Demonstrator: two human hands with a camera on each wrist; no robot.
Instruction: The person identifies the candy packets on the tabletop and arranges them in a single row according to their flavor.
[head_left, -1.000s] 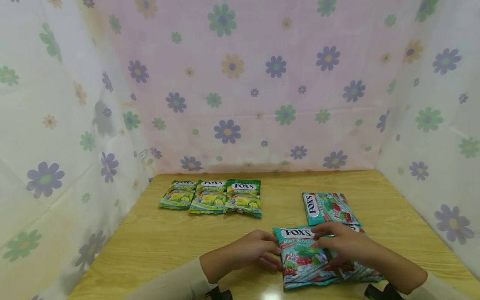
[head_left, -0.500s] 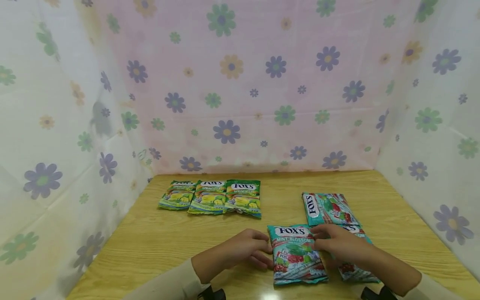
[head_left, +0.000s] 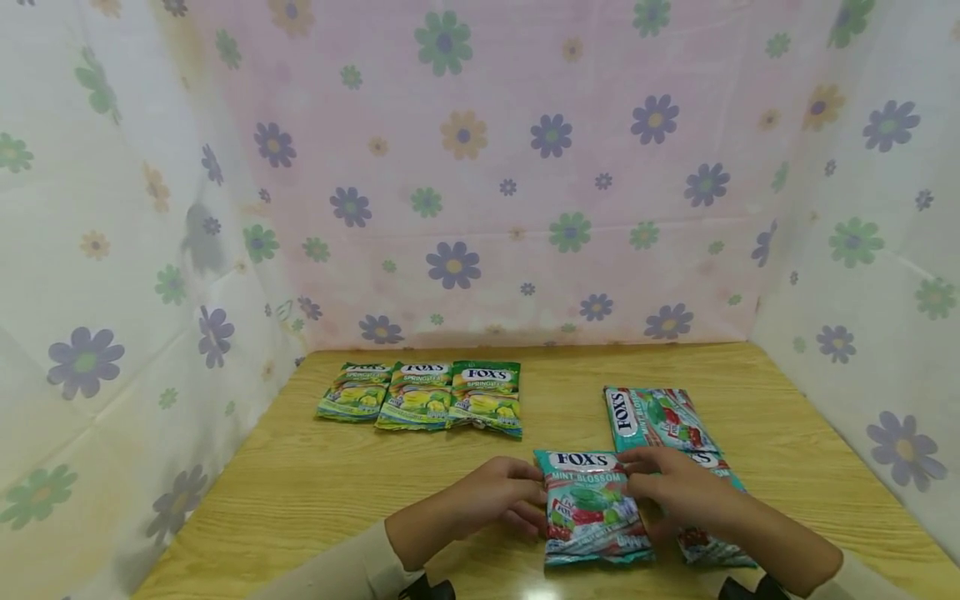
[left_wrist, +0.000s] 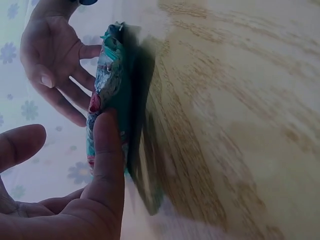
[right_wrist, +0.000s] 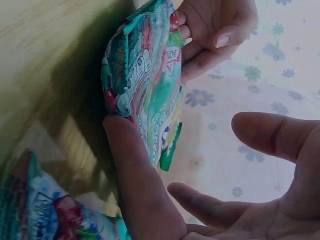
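Observation:
A teal Fox's Mint Blossom candy bag (head_left: 590,510) lies on the table between my two hands, label up. My left hand (head_left: 501,497) touches its left edge; the left wrist view shows a straight finger (left_wrist: 107,142) against the side of the bag, thumb apart. On the opposite edge is my right hand (head_left: 678,492), its finger (right_wrist: 137,175) touching the bag and its thumb standing away in the right wrist view. A second Mint Blossom bag (head_left: 712,546) lies partly hidden under my right hand. Behind it, a third teal bag (head_left: 660,419) lies turned sideways.
Three green Fox's Spring Tea bags, the nearest one (head_left: 486,398) at the right, lie in an overlapping row at the back left of the wooden table (head_left: 360,475). Flowered cloth (head_left: 517,183) walls the table at the back and both sides.
The front teal bag has shifted left between both hands, away from the bag under my right hand. Its movement over the last half second is slight.

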